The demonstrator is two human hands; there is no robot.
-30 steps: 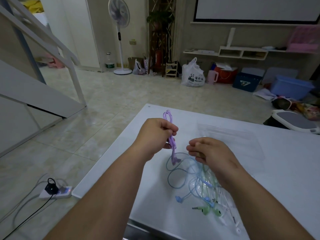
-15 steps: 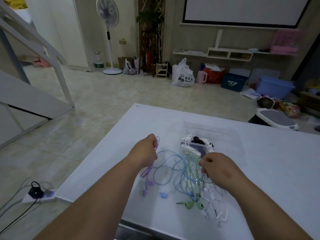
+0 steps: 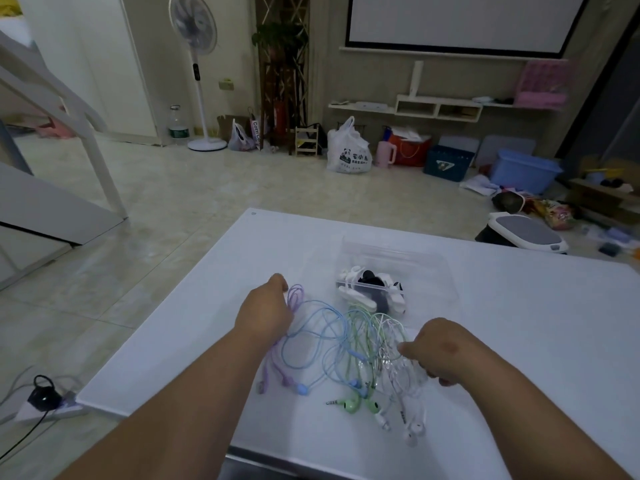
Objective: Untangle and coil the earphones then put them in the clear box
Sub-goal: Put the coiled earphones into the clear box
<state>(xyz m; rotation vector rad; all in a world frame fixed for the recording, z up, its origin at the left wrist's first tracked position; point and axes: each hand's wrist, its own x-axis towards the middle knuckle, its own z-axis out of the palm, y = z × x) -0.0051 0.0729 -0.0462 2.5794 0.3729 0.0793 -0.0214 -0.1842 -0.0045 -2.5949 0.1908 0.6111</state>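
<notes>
Gripping the purple earphones [image 3: 296, 296], the left hand [image 3: 265, 310] has its fingers curled round the cable; a small loop sticks out beyond the knuckles and the buds trail out below the wrist. The right hand [image 3: 446, 348] lies on the other side of the tangle, fingers curled and thumb tip against the white earphones [image 3: 410, 422]; its back hides the fingertips, so I cannot tell whether it pinches the cable. Between the hands, blue earphones [image 3: 311, 341], green earphones [image 3: 360, 405] and the white ones lie spread and crossed over each other on the table [image 3: 519, 323]. Just beyond the tangle stands the clear box [image 3: 429, 268], open on top, with white and black items [image 3: 370, 292] piled at its near left end.
</notes>
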